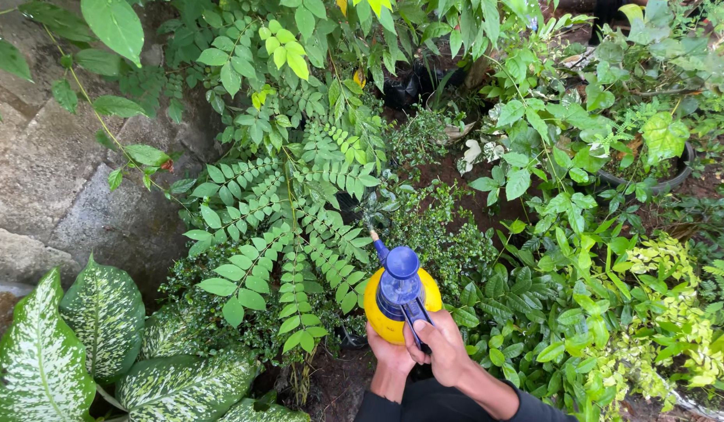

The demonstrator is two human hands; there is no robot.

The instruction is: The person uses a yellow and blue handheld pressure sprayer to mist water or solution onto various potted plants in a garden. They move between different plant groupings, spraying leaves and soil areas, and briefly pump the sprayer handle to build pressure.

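Step in hand: spraying the plants, by the look of it; the sprayer bottle (399,301) is held low centre, its nozzle (375,241) aimed at the fern-like plant (299,234).
Right hand (444,348): clamped on the blue pump head, fingers over the trigger.
Left hand (389,355): closed around the yellow body from below.
Next move: probably a firm trigger squeeze with the nozzle kept level on the fronds.
Bottle contents: opaque yellow, so the fill level cannot be told.
Black pot (651,184): upper right, holds a leafy plant in soil.
Spotted-leaf plant (96,336): lower left, beside the stone wall (42,172); its pot is hidden.
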